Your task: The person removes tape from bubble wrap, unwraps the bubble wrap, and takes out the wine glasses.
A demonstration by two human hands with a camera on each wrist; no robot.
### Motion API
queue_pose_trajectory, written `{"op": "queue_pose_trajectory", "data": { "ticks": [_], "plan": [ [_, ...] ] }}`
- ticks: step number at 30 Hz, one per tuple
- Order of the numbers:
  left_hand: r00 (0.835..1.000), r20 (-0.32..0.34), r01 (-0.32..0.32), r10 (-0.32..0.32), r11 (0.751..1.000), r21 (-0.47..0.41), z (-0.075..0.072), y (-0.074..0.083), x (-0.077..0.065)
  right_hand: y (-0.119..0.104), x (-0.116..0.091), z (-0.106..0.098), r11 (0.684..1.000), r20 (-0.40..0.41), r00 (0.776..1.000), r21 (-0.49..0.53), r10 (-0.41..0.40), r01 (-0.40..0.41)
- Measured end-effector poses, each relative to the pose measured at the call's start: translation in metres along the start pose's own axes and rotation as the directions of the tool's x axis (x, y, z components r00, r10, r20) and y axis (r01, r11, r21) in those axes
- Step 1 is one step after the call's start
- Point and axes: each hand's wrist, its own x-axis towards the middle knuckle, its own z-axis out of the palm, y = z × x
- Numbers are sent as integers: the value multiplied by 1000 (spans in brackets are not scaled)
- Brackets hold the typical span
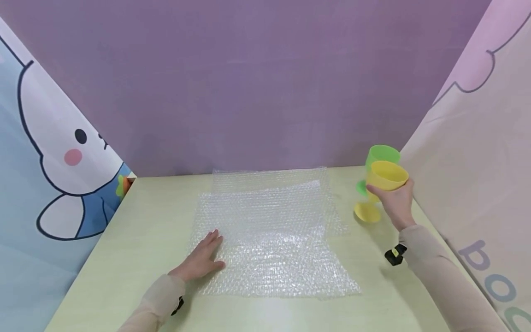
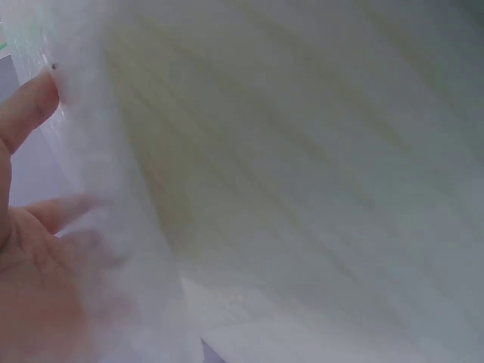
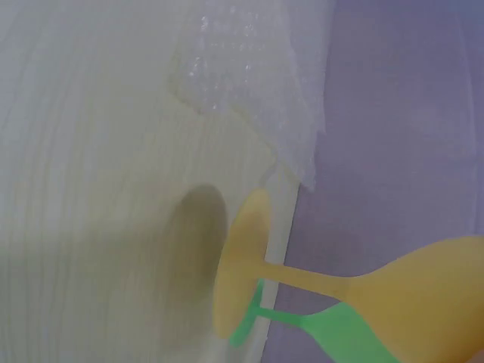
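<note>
My right hand [image 1: 397,203] grips the bowl of a yellow plastic goblet [image 1: 378,179] at the right side of the table. In the right wrist view the goblet's round foot [image 3: 242,265] stands apart from its shadow on the tabletop. Just behind it is a green goblet [image 1: 383,153], partly hidden by the yellow one. Sheets of clear bubble wrap [image 1: 274,263] lie overlapping and flat in the middle. Over their left edge, my left hand [image 1: 201,259] has its fingers spread, touching the wrap. The left wrist view is mostly blurred, with fingers [image 2: 34,110] beside whitish film.
A pale wooden table [image 1: 157,221] bears everything. Behind it rises a purple backdrop [image 1: 265,92]. Printed cloths stand on both sides, with a cartoon rabbit [image 1: 62,133] on the left and lettering [image 1: 499,286] on the right. Both wrists carry small black devices [image 1: 395,255].
</note>
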Motion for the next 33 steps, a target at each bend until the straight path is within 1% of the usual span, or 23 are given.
{"op": "queue_pose_trajectory", "data": {
  "ticks": [8, 15, 20, 25, 33],
  "plan": [
    [1000, 3, 2, -2, 1000, -5, -1, 2, -1, 14, 6, -8, 998, -52, 998, 37, 43, -41],
    [1000, 4, 6, -6, 1000, -12, 1, -2, 0, 23, 12, -11, 994, -96, 993, 90, 65, -57],
    [1000, 0, 3, -3, 1000, -10, 1, -2, 1, 26, 13, -13, 993, -105, 991, 88, 83, -74],
    [1000, 1, 2, -2, 1000, -15, 1, -1, 1, 29, 15, -14, 993, -106, 991, 93, 79, -69],
    [1000, -2, -1, 1, 1000, -23, 1, -2, 1, 34, 21, -13, 992, -146, 987, 119, 59, -42]
  ]
}}
